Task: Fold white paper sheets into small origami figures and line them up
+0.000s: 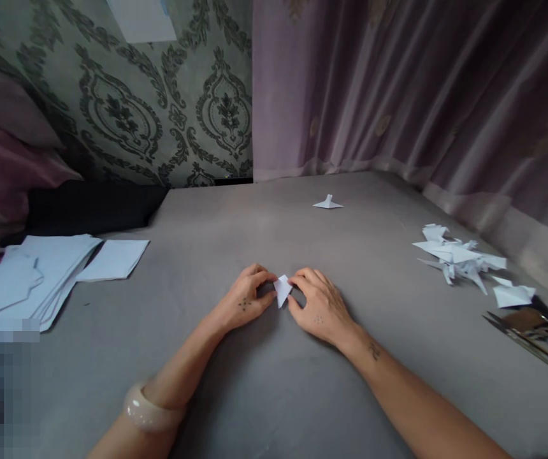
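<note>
Wall: green damask paper, dark leaf pattern; mauve curtain hanging to the right of it.
Worktop: plain grey worktop, matt, running back to wall and curtain; black cloth at its far left.
Paper piece: small white paper piece, kite-shaped, one point towards the wearer; between the two hands, near the middle of the view.
Left grip: left hand narrow, thumb and fingers closed on the piece's left edge; pale bangle on the forearm.
Right grip: right hand likewise narrow, thumb and fingertips at the right edge. Exact finger pressure cannot be told.
Sheets, left: white paper stack, edges uneven; smaller paper batch just beside it, flat, no folding made out.
Folded, far: winged paper form alone towards the curtain, spread at both sides, raised in the centre.
Folded, right: heap of folded forms, overlapping, count unclear; single folded form just nearer, close to a metal tool, perhaps scissors.
Progress: judged part-way. Several forms look finished; held piece is already folded down to a compact shape, but shows no spread wings like the far one. Shaping seems left on it; the left-hand paper looks unworked.
</note>
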`<state>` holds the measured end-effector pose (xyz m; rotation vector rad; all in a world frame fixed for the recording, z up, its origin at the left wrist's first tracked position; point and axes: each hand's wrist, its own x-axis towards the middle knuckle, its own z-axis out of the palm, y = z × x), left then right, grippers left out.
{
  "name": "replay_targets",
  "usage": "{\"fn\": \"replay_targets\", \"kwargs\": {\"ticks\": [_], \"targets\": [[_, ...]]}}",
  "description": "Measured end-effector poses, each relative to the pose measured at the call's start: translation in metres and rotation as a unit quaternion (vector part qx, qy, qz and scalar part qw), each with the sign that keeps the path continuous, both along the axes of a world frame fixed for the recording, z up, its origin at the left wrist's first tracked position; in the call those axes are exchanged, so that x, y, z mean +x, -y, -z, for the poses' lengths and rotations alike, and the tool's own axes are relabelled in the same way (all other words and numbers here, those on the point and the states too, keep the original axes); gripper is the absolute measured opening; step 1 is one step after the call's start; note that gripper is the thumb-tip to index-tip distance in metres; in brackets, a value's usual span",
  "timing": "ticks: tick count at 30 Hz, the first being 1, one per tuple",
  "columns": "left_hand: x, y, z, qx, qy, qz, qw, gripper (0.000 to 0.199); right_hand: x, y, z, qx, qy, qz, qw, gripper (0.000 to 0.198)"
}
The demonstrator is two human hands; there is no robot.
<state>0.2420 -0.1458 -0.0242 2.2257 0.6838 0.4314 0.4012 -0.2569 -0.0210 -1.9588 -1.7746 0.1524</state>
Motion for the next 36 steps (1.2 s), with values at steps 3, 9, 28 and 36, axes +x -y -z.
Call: {"fn": "replay_targets", "kwargs": {"ticks": [3,9,28,36], "targets": [[0.0,-0.001,0.001,0.006,0.003,0.001,1.0,0.024,0.0,-0.001,0.0,0.004,-0.004,0.0,1.0,0.021],[0.0,0.0,-0.002,0.01,-0.003,0.005,1.0,0.034,0.002,-0.003,0.001,0.015,-0.011,0.001,1.0,0.017],[0.012,0.005,0.004,0.027,-0.016,-0.095,0.995,0.012,0.005,-0.017,0.014,0.019,-0.115,0.056,0.992,0.012],[0.008,0.001,0.01,0.039,0.016,-0.072,0.997,0.006,0.016,-0.019,0.014,-0.003,-0.182,0.045,0.982,0.005]]}}
